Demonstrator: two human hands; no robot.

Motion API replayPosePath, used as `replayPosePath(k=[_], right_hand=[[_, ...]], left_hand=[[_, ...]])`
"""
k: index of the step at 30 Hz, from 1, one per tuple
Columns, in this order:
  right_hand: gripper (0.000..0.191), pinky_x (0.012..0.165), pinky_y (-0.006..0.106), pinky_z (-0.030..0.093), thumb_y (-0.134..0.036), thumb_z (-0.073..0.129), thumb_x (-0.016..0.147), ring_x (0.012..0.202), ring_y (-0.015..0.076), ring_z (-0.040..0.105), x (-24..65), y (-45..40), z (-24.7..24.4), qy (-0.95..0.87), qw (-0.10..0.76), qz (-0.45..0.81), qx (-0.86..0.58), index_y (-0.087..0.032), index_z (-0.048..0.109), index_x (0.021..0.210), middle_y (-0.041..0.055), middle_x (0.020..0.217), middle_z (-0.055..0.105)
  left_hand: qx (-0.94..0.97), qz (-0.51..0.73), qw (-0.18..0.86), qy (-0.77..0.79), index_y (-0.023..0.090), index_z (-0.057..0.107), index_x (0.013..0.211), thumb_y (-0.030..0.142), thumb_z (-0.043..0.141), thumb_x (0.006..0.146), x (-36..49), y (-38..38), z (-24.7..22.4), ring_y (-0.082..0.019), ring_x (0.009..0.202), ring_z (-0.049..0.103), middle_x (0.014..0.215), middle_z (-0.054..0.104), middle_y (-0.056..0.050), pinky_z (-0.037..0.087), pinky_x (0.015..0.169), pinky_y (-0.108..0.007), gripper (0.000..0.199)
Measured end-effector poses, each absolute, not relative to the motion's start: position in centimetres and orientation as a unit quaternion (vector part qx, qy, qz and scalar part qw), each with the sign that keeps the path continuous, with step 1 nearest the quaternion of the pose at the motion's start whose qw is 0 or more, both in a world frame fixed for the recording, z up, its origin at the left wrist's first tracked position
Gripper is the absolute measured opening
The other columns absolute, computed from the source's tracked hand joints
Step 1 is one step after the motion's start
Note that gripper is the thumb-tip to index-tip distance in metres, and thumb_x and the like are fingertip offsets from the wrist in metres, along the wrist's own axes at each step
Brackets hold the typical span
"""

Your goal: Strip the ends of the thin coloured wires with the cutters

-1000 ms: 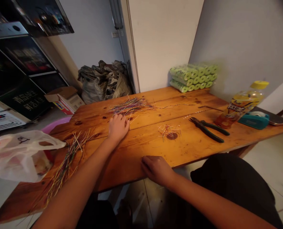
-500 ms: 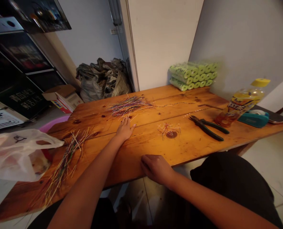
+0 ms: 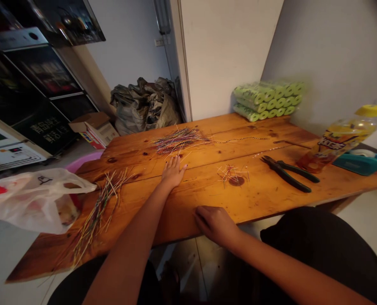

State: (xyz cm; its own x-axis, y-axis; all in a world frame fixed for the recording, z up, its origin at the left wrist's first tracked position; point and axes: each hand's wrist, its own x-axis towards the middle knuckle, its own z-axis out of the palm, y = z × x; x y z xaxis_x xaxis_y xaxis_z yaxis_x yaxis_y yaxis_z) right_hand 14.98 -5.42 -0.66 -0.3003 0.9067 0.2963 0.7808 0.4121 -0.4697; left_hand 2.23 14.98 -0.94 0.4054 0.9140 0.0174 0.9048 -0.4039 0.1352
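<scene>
My left hand (image 3: 173, 173) lies flat on the wooden table (image 3: 188, 199), fingers stretched toward a bundle of thin multicoloured wires (image 3: 180, 140). Its fingertips are close to the loose wire ends; whether they touch cannot be made out. My right hand (image 3: 215, 222) rests at the table's front edge with its fingers curled in, and what they hold, if anything, is hidden. Beyond it is a small heap of short wire clippings (image 3: 231, 173). A second bundle of longer wires (image 3: 102, 207) lies left of my left arm. Pliers (image 3: 286, 173) with dark handles lie to the right.
A yellow-capped drink bottle (image 3: 339, 140) and a teal tape dispenser (image 3: 356, 162) stand at the right. Green-wrapped rolls (image 3: 267, 101) are stacked at the back. A white plastic bag (image 3: 45, 199) sits at the left, near a cardboard box (image 3: 95, 127) on the floor.
The whole view has shifted, so everything appears slightly farther right. Both hands keep their places and poses on the table.
</scene>
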Motion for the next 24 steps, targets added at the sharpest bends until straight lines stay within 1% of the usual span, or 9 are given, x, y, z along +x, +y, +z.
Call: replayPosePath(k=[4, 7, 9, 11, 13, 15, 18, 21, 24], right_hand=[[0.019, 0.055, 0.025, 0.03, -0.019, 0.041, 0.09, 0.057, 0.0122, 0.051, 14.9, -5.6, -0.8, -0.792, 0.271, 0.131, -0.531, -0.018, 0.05, 0.074, 0.0008, 0.066, 0.058], [0.022, 0.054, 0.024, 0.031, -0.021, 0.041, 0.091, 0.056, 0.012, 0.05, 15.0, -5.8, -0.6, -0.776, 0.29, 0.179, -0.531, -0.018, 0.05, 0.071, 0.0001, 0.063, 0.055], [0.024, 0.054, 0.023, 0.034, -0.024, 0.042, 0.091, 0.056, 0.012, 0.051, 15.2, -5.3, 0.0, -0.745, 0.333, 0.233, -0.529, -0.018, 0.051, 0.07, -0.0004, 0.062, 0.054], [0.022, 0.056, 0.023, 0.038, -0.028, 0.044, 0.09, 0.058, 0.0124, 0.052, 15.7, -3.6, 1.1, -0.683, 0.406, 0.287, -0.535, -0.018, 0.054, 0.074, -0.0006, 0.063, 0.055], [0.018, 0.051, 0.022, 0.039, -0.031, 0.046, 0.09, 0.054, 0.0111, 0.05, 16.2, -0.6, 2.7, -0.584, 0.472, 0.361, -0.553, -0.018, 0.056, 0.084, -0.0014, 0.066, 0.055], [0.011, 0.045, 0.021, 0.038, -0.025, 0.047, 0.09, 0.049, 0.0095, 0.048, 16.4, 3.4, 4.3, -0.462, 0.488, 0.476, -0.567, -0.019, 0.054, 0.095, -0.0025, 0.07, 0.056], [0.023, 0.055, 0.022, 0.047, -0.016, 0.045, 0.091, 0.061, 0.0098, 0.056, 16.2, 9.8, 5.8, -0.429, 0.474, 0.521, -0.565, -0.02, 0.051, 0.113, 0.0017, 0.09, 0.061], [0.031, 0.077, 0.039, 0.051, -0.03, 0.054, 0.09, 0.093, 0.0195, 0.06, 15.6, 14.7, 5.6, -0.395, 0.45, 0.564, -0.568, -0.015, 0.053, 0.117, 0.0083, 0.114, 0.057], [0.032, 0.081, 0.042, 0.05, -0.031, 0.054, 0.09, 0.098, 0.0212, 0.058, 15.0, 17.5, 4.7, -0.368, 0.436, 0.593, -0.569, -0.016, 0.053, 0.118, 0.009, 0.118, 0.055]], left_hand=[[0.833, 0.044, 0.058, 0.548, 0.01, 0.017, 0.145, 0.053, 0.014, 0.089, 2.2, 15.1, -1.0, -0.021, 0.142, 0.01, 0.153, 0.015, -0.007, 0.01, 0.115, -0.04, 0.07], [0.833, 0.048, 0.062, 0.547, 0.011, 0.02, 0.144, 0.052, 0.015, 0.09, 2.3, 15.2, -1.1, -0.021, 0.141, 0.012, 0.153, 0.017, -0.008, 0.011, 0.115, -0.039, 0.069], [0.833, 0.053, 0.063, 0.547, 0.011, 0.021, 0.144, 0.052, 0.015, 0.09, 2.3, 15.2, -1.2, -0.021, 0.141, 0.013, 0.153, 0.017, -0.008, 0.012, 0.114, -0.04, 0.068], [0.833, 0.059, 0.065, 0.546, 0.011, 0.021, 0.144, 0.052, 0.016, 0.09, 2.3, 15.1, -1.2, -0.021, 0.141, 0.014, 0.152, 0.018, -0.008, 0.012, 0.114, -0.04, 0.068], [0.834, 0.063, 0.066, 0.544, 0.011, 0.022, 0.144, 0.053, 0.016, 0.09, 2.2, 15.0, -1.2, -0.021, 0.141, 0.015, 0.152, 0.019, -0.008, 0.012, 0.115, -0.039, 0.068], [0.834, 0.066, 0.066, 0.543, 0.011, 0.022, 0.144, 0.053, 0.015, 0.09, 2.2, 14.8, -1.1, -0.021, 0.141, 0.016, 0.152, 0.02, -0.008, 0.013, 0.115, -0.038, 0.069], [0.834, 0.068, 0.069, 0.543, 0.01, 0.022, 0.144, 0.053, 0.015, 0.09, 2.2, 14.8, -0.9, -0.021, 0.141, 0.016, 0.152, 0.02, -0.008, 0.014, 0.114, -0.04, 0.069], [0.836, 0.071, 0.069, 0.54, 0.012, 0.023, 0.144, 0.053, 0.016, 0.09, 2.2, 14.8, -1.0, -0.021, 0.141, 0.016, 0.152, 0.02, -0.007, 0.014, 0.114, -0.039, 0.067], [0.837, 0.079, 0.066, 0.538, 0.013, 0.023, 0.144, 0.054, 0.017, 0.089, 2.1, 14.9, -1.4, -0.02, 0.141, 0.015, 0.152, 0.02, -0.007, 0.012, 0.115, -0.039, 0.068]])
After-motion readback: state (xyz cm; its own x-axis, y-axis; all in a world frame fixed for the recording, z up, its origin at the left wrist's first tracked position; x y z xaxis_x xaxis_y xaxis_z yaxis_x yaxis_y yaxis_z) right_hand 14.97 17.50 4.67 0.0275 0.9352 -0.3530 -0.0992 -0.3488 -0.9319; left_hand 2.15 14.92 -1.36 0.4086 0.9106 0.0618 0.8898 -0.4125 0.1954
